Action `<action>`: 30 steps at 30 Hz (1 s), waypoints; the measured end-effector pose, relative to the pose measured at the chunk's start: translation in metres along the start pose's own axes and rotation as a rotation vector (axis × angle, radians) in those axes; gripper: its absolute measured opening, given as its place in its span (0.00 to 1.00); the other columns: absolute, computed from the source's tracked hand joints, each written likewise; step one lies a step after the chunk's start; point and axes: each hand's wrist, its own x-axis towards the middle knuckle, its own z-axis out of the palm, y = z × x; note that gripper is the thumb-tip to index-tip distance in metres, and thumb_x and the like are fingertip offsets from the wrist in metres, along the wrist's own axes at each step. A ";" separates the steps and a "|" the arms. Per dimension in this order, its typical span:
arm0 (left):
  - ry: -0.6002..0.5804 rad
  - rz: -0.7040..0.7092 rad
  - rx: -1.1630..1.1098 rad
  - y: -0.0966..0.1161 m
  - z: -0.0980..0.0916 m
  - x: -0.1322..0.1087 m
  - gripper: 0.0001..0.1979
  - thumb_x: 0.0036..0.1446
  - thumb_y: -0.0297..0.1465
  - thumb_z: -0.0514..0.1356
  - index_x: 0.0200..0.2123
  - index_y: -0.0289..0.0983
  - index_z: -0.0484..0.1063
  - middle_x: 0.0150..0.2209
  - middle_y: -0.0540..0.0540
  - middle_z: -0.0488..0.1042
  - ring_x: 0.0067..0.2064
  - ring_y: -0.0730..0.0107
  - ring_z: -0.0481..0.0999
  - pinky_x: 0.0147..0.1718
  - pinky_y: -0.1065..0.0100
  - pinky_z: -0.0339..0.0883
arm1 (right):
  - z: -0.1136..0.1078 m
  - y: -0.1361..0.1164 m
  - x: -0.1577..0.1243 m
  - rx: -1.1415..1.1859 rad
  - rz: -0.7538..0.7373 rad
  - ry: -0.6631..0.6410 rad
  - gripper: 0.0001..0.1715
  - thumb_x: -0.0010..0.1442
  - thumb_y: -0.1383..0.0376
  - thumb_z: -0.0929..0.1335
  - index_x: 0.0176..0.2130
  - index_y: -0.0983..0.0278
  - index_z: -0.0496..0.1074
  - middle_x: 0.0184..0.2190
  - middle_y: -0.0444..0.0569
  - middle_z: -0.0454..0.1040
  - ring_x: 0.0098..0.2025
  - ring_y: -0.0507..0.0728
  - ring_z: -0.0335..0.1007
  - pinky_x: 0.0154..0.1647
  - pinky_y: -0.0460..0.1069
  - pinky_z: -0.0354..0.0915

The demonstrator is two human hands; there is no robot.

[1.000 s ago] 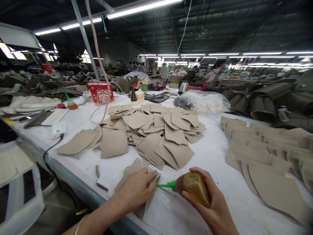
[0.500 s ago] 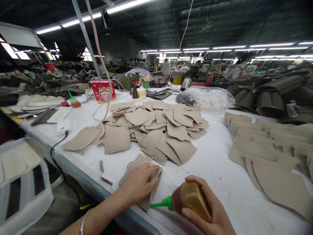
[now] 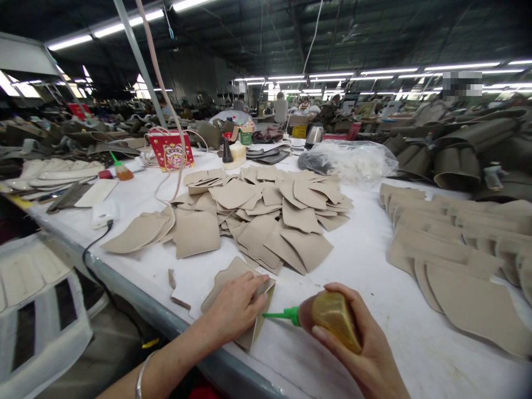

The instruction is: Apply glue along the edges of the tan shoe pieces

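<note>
A beige leather-like piece (image 3: 223, 275) lies at the front edge of the table, one edge raised or folded up. My left hand (image 3: 239, 303) presses on it, its bent fingers holding that edge; the thumb points toward the raised strip. My right hand (image 3: 359, 335) is wrapped round a squeeze bottle (image 3: 332, 318) of amber liquid, probably glue, tilted on its side. The bottle's green nozzle (image 3: 286, 315) points left, its tip touching or very near the raised edge. Just beyond my hands spreads a loose heap of similar beige pieces (image 3: 245, 194).
Overlapping rows of beige pieces (image 3: 469, 299) lie on the right. A second green-tipped bottle (image 3: 122, 170), a white device (image 3: 105, 213) with a black cord, and a red box (image 3: 170, 149) are at left. Behind the heap is a clear plastic bag (image 3: 353, 160). Dark rolled parts (image 3: 457, 160) stand far right.
My right hand has moved the bottle slightly up and away from me, so the nozzle tip has slid along the raised edge. My left hand stays on the piece.
</note>
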 end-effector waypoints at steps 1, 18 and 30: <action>-0.001 0.002 -0.002 0.000 0.000 0.000 0.20 0.60 0.31 0.50 0.56 0.41 0.66 0.41 0.47 0.71 0.40 0.64 0.72 0.41 0.65 0.63 | 0.001 0.000 -0.001 0.002 -0.005 0.001 0.28 0.52 0.54 0.73 0.49 0.54 0.63 0.41 0.41 0.70 0.39 0.58 0.69 0.42 0.48 0.62; -0.024 0.002 -0.004 0.001 -0.002 0.001 0.20 0.60 0.31 0.51 0.55 0.41 0.67 0.41 0.47 0.71 0.41 0.64 0.73 0.42 0.66 0.63 | -0.004 0.007 0.007 0.015 -0.048 -0.088 0.28 0.54 0.55 0.72 0.51 0.54 0.61 0.43 0.41 0.69 0.39 0.57 0.69 0.41 0.47 0.64; -0.050 0.008 0.033 0.002 -0.005 0.003 0.21 0.60 0.30 0.50 0.55 0.47 0.67 0.38 0.49 0.71 0.39 0.65 0.73 0.39 0.68 0.61 | -0.014 0.017 0.030 -0.122 -0.250 -0.054 0.26 0.58 0.57 0.72 0.52 0.54 0.60 0.44 0.42 0.66 0.40 0.56 0.67 0.42 0.47 0.64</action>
